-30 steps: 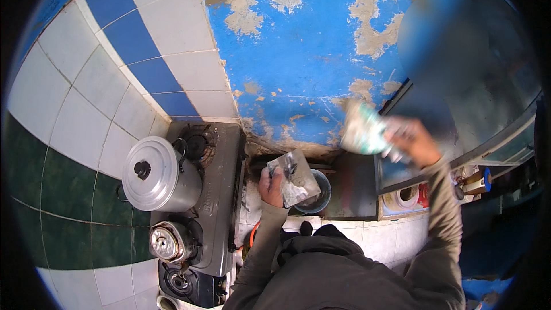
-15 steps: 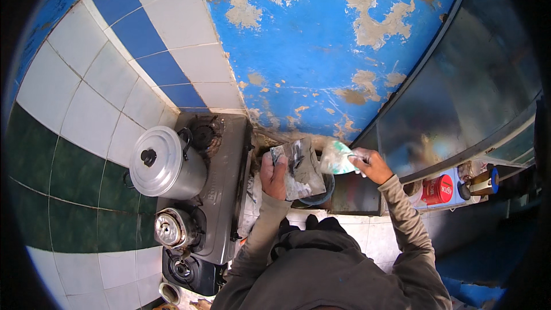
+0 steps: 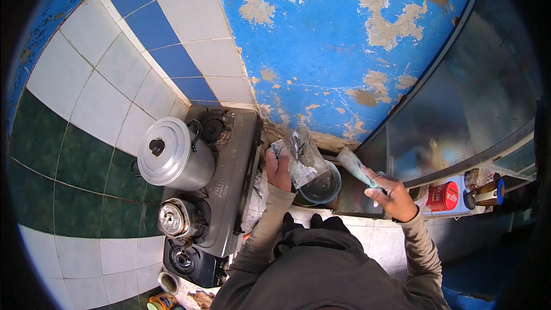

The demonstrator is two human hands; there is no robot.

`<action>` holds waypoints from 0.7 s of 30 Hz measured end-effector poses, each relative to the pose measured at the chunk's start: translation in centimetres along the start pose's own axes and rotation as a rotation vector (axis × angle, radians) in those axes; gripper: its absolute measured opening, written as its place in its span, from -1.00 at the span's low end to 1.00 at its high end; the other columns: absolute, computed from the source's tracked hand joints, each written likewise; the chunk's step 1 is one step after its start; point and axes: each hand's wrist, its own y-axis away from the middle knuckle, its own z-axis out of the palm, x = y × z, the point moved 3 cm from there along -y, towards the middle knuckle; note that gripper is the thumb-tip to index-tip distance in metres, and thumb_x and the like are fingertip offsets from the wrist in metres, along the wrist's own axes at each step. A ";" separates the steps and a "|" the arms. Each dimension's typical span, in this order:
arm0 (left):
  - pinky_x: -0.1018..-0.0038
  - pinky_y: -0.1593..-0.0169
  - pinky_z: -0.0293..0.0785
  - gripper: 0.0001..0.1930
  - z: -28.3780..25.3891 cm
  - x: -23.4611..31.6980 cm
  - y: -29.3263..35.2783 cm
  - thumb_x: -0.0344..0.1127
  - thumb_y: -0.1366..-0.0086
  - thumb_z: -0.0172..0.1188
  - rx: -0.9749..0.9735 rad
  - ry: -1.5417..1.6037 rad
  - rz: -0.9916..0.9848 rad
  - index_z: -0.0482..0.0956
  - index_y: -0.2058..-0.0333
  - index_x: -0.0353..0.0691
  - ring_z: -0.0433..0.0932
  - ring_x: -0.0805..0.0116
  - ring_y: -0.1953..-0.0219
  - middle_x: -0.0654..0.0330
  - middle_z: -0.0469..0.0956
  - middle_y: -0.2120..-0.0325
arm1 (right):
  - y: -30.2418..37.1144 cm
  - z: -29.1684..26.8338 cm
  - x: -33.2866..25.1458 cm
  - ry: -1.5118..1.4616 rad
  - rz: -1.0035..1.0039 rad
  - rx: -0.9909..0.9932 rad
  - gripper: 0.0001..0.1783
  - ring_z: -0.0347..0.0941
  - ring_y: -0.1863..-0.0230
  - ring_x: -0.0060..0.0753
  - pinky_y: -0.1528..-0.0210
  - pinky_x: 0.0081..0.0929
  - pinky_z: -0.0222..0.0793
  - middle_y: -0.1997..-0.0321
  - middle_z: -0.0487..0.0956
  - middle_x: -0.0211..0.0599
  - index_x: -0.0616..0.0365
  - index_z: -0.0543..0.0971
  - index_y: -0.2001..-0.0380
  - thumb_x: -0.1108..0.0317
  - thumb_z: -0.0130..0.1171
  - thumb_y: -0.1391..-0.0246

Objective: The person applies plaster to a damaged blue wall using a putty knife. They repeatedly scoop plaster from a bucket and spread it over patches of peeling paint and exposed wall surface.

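Note:
My left hand (image 3: 279, 171) grips the edge of a flat mortar-smeared board (image 3: 306, 155), tilted, with grey mortar and whitish patches on it. Partly beneath the board is a round bucket (image 3: 322, 188) with a dark grey inside. To the right, my right hand (image 3: 396, 196) is closed on the narrow end of a whitish-green flat piece (image 3: 352, 164). It appears nearly edge-on and points up and left; its exact kind is unclear. A gap separates it from the board.
On the left, a gas stove (image 3: 232, 161) carries a lidded aluminium pot (image 3: 172, 155) and a small kettle (image 3: 177, 218). Ahead rises a blue wall (image 3: 321, 40) with grey patches. A glass-fronted cabinet (image 3: 459, 92) curves along the right, above a shelf holding a red can (image 3: 443, 196).
My right hand has moved right and a little down, away from the board, turning the whitish-green piece nearly edge-on. More of the bucket shows. The whole view has shifted slightly.

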 end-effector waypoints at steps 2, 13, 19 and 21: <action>0.59 0.34 0.18 -0.88 0.2 0.0 0.2 -0.34 -0.32 -0.02 -0.010 0.004 -0.007 0.29 0.35 -0.24 0.17 0.58 0.42 0.36 0.23 0.49 | -0.2 -0.1 -1.1 0.529 -0.277 0.105 -0.38 0.44 0.50 -0.25 0.49 -0.39 0.36 0.33 0.47 -0.20 -0.08 0.42 -0.13 0.44 0.22 0.09; 0.60 0.35 0.17 -0.90 0.3 0.5 0.3 -0.39 -0.31 -0.01 -0.034 -0.099 0.009 0.29 0.35 -0.26 0.14 0.59 0.42 0.36 0.21 0.49 | -3.4 -0.3 -5.6 1.208 -0.464 -0.026 -0.35 0.49 0.33 -0.30 0.44 -0.36 0.41 0.28 0.46 -0.29 -0.20 0.46 -0.10 0.39 0.10 0.19; 0.57 0.28 0.22 -0.88 0.2 1.4 -0.1 -0.36 -0.29 -0.01 -0.100 -0.121 0.065 0.31 0.31 -0.29 0.19 0.54 0.38 0.31 0.29 0.45 | -5.5 -0.8 -6.7 1.249 -0.640 -0.049 -0.53 0.48 0.22 -0.33 0.21 -0.38 0.40 0.19 0.51 -0.33 -0.22 0.56 0.03 0.30 0.01 0.11; 0.57 0.26 0.23 -0.87 -0.3 0.9 -0.2 -0.35 -0.30 -0.01 -0.131 -0.149 0.052 0.32 0.30 -0.30 0.19 0.53 0.37 0.30 0.30 0.43 | -6.2 -0.3 -6.9 1.285 -0.640 -0.087 -0.55 0.48 0.21 -0.34 0.21 -0.38 0.40 0.19 0.51 -0.35 -0.22 0.58 0.07 0.29 0.02 0.11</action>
